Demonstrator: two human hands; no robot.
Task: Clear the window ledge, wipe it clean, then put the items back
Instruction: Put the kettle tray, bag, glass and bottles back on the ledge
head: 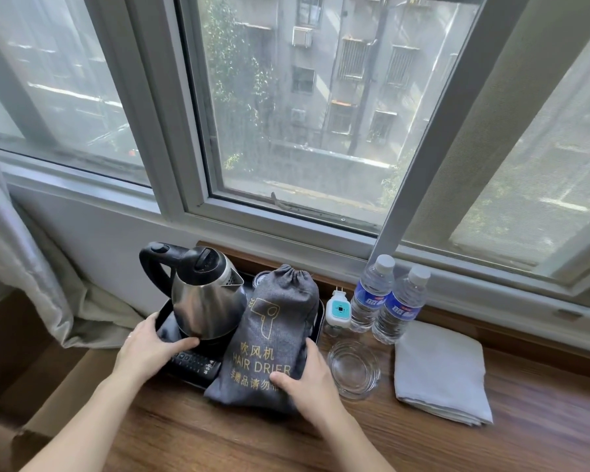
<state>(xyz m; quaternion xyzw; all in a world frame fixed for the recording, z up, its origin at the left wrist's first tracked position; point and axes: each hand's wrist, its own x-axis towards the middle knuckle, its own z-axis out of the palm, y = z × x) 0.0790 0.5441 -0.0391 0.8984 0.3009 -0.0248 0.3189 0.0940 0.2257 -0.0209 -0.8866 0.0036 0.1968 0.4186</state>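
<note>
The black tray (315, 327) sits on the wooden window ledge (218, 434), carrying a steel kettle (203, 301), a remote control (195, 362) and a grey hair-drier bag (269, 335). The left hand (149, 349) grasps the tray's left edge, fingers curled over the rim; the right hand (307, 376) grips the bag's lower right side. To the right stand a plug-in device (336, 310), two water bottles (401, 306), a glass ashtray (353, 369) and a folded cloth (441, 373).

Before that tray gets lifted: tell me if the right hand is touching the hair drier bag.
Touching. In the head view the right hand lies against the bag, its thumb pressed on the printed front and its fingers wrapping the right side.
</note>
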